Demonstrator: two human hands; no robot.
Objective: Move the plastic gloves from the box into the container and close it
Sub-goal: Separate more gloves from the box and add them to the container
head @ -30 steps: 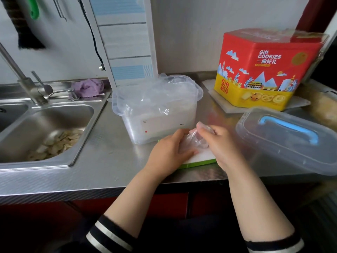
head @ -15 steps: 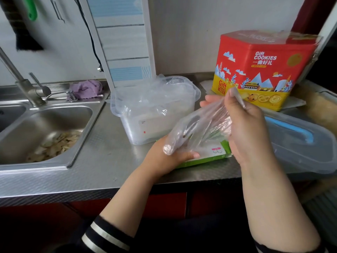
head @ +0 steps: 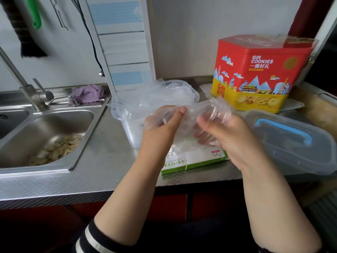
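Observation:
A clear plastic glove point(head: 191, 115) is stretched in the air between both hands, just in front of the container. My left hand point(head: 162, 132) pinches its left end and my right hand point(head: 228, 136) grips its right end. The clear plastic container point(head: 131, 125) stands open on the steel counter behind my hands, with several crumpled gloves point(head: 156, 94) piled inside. The flat green-and-white glove box point(head: 193, 161) lies on the counter under my hands. The container's clear lid point(head: 295, 143) with a blue handle rests to the right.
A red and yellow cookie tin point(head: 259, 73) stands at the back right. A steel sink point(head: 45, 136) holding food scraps is at the left, with a tap point(head: 27, 88) and a purple cloth point(head: 87, 93) behind it. The counter edge point(head: 91, 190) runs close to my body.
My right hand pulled a glove up out of the box. My left hand left the box and took the glove's other end, and both hands now hold it spread out higher, near the container.

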